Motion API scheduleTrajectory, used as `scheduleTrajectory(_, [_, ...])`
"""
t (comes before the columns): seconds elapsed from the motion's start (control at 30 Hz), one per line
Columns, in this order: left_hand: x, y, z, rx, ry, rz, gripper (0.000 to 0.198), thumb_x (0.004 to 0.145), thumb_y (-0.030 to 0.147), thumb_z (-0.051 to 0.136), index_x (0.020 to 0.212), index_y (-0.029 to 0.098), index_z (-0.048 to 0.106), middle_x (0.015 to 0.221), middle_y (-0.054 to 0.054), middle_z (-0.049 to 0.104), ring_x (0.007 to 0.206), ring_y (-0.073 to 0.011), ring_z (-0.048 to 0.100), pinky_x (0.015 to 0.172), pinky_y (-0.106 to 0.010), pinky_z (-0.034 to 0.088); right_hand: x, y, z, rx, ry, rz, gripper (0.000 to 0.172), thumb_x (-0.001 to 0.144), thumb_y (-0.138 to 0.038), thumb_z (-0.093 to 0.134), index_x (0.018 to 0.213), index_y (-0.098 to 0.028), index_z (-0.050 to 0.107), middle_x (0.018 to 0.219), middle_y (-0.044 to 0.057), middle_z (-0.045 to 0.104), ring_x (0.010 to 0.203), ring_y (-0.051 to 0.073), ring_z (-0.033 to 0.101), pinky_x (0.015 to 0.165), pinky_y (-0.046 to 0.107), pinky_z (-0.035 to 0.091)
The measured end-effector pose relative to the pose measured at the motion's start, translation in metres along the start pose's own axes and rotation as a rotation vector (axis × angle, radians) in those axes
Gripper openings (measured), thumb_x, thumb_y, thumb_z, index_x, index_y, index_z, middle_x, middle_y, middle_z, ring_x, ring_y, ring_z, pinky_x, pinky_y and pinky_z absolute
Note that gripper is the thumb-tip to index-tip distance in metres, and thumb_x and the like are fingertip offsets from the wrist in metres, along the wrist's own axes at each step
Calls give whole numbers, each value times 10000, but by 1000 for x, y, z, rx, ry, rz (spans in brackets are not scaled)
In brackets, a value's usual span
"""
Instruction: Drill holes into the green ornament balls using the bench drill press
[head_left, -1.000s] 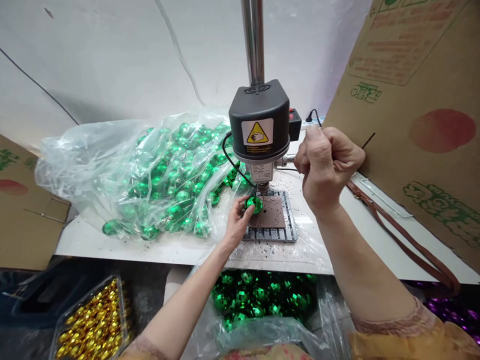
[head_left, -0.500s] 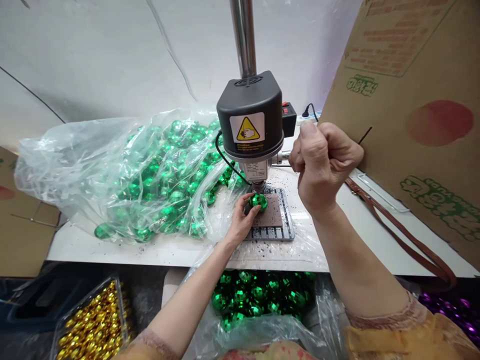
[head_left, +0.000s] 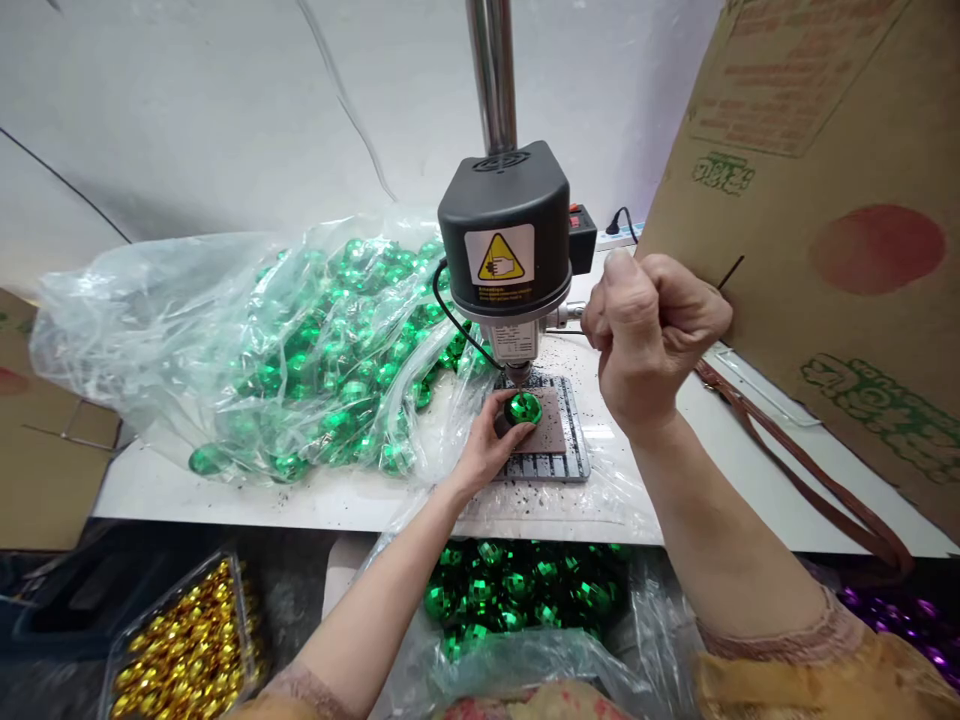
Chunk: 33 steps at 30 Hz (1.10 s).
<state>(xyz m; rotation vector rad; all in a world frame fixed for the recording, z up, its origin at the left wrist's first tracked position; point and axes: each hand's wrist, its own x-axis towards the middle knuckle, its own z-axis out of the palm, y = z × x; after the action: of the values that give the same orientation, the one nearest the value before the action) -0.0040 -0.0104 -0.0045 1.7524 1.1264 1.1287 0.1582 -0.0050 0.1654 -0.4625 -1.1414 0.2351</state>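
Observation:
A small bench drill press (head_left: 508,255) with a black motor head stands on a white table (head_left: 225,495). My left hand (head_left: 489,447) pinches a shiny green faceted ball (head_left: 523,408) on the brown pad of the drill's slotted base (head_left: 551,455), right under the drill tip. My right hand (head_left: 649,335) is closed in a fist round the drill's feed lever (head_left: 568,315), beside the motor head. Black chips lie scattered round the base.
A clear plastic bag (head_left: 247,340) full of green balls lies left of the drill. Below the table edge sit another bag of green balls (head_left: 517,590), a tray of gold balls (head_left: 180,650) and purple balls (head_left: 900,615). A large cardboard sheet (head_left: 825,220) leans at right, a brown strap (head_left: 810,470) beneath it.
My left hand has drawn the green ball slightly toward me on the pad. My right fist has stayed on the lever. The view shifted a little.

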Motion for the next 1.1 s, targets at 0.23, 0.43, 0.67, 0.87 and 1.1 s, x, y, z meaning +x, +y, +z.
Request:
scheduleTrajectory(0.23, [-1,-2,1,-7,8,37,503,893,420,730,1309,206,545,1280,-108,658,1155,-246,636,1021,-382,491,-10,6,-2,39,23,-137,530,948,-213,580,524,-161,265,489,-60,244,423,20,295,455,264,182])
scheduleTrajectory(0.43, [-1,-3,3,-9,18,42,494,890,406,736,1303,210,549,1277,-106,661,1170,-248,634,1036,-390,483,-15,10,-4,4,34,-152,543,947,-226,571,561,-175,193,503,-64,212,418,21,264,446,267,182])
scheduleTrajectory(0.67, [-1,-5,3,-11,22,45,500,885,419,741,1303,217,555,1295,-111,655,1196,-259,626,1051,-406,481,-22,14,-4,-32,96,-152,548,933,-233,589,538,-176,214,464,-67,241,396,29,257,436,268,210])
scheduleTrajectory(0.87, [-1,-5,3,-23,15,35,510,885,417,740,1314,218,550,1315,-113,644,1218,-268,618,1079,-429,468,-27,21,-10,-43,72,-218,541,927,-221,583,544,-175,204,457,-76,239,377,23,261,407,251,203])
scheduleTrajectory(1.1, [-1,-4,4,-9,29,49,502,888,427,738,1308,222,555,1312,-111,640,1224,-270,615,1075,-428,471,-31,26,-15,-62,74,-249,533,916,-204,586,523,-178,227,449,-72,274,365,31,268,399,260,258])
